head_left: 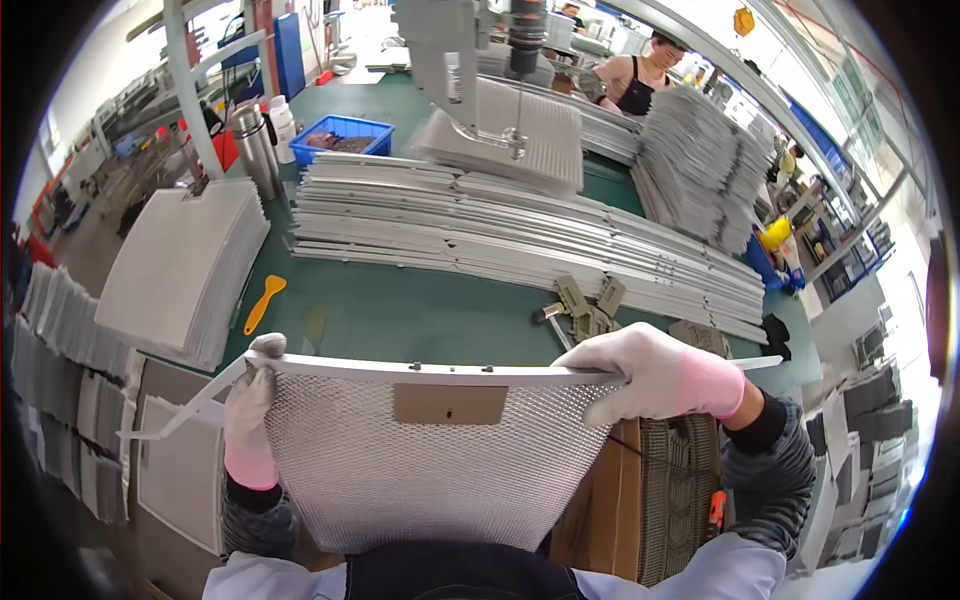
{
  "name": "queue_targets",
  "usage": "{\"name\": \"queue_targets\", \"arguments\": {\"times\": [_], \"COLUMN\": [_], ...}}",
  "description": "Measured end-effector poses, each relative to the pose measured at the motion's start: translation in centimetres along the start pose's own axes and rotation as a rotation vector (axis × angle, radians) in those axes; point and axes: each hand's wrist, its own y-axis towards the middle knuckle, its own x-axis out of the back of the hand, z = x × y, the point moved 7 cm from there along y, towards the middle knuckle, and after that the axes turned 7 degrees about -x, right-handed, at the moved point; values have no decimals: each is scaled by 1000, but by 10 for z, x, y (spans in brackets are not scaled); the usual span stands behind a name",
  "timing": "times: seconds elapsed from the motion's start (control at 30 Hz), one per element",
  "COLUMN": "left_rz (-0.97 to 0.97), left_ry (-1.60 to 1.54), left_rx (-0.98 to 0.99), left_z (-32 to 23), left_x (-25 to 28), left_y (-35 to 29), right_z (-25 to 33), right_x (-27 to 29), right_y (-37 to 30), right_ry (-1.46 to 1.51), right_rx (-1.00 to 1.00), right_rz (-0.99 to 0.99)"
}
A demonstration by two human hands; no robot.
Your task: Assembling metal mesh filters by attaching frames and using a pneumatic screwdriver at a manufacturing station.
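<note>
A silvery metal mesh panel (420,480) hangs in front of my body, below the near edge of the green table. Along its upper edge runs a white metal frame strip (520,376), whose ends reach out past both sides of the mesh. A tan rectangular plate (450,404) sits just under the strip, near its middle. My left hand (252,425), in a white and pink glove, grips the left corner of strip and mesh. At the right, my gloved right hand (650,375) closes over the strip and the mesh edge, thumb below.
Long metal strips (500,225) lie stacked across the table, with tan plastic clips (590,305) and a yellow scraper (264,304) nearer me. A panel stack (175,270) stands left, a drilling machine (525,40) ahead. An open carton (625,500) is below right; a person (640,80) works beyond.
</note>
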Motion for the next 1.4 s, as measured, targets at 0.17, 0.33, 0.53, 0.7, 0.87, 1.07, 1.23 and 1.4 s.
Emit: {"name": "queue_targets", "arguments": {"times": [0.17, 0.33, 0.53, 0.7, 0.87, 1.07, 1.23, 1.4], "left_rz": [6, 79, -123, -19, -180, -221, -151, 10], "left_ry": [238, 22, 374, 341, 26, -107, -206, -434], "left_rx": [-40, -186, -161, -242, -113, 34, 54, -3], "left_z": [8, -9, -38, -34, -22, -24, -20, -23], "left_x": [19, -4, -11, -2, 8, -15, -25, -39], "left_y": [-1, -4, -11, -16, -19, -17, -13, -7], "right_z": [8, 3, 8, 6, 2, -14, -11, -12], "right_x": [-8, -18, -25, -17, -25, -3, -8, -19], "right_y": [15, 22, 13, 14, 4, -14, -23, -26], "right_ry": [-5, 30, -3, -33, 262, 192, 59, 127], "right_rx": [21, -61, -206, -44, -269, -173, -78, -77], "right_rz": [6, -28, 236, -4, 201, 36, 16, 201]}}
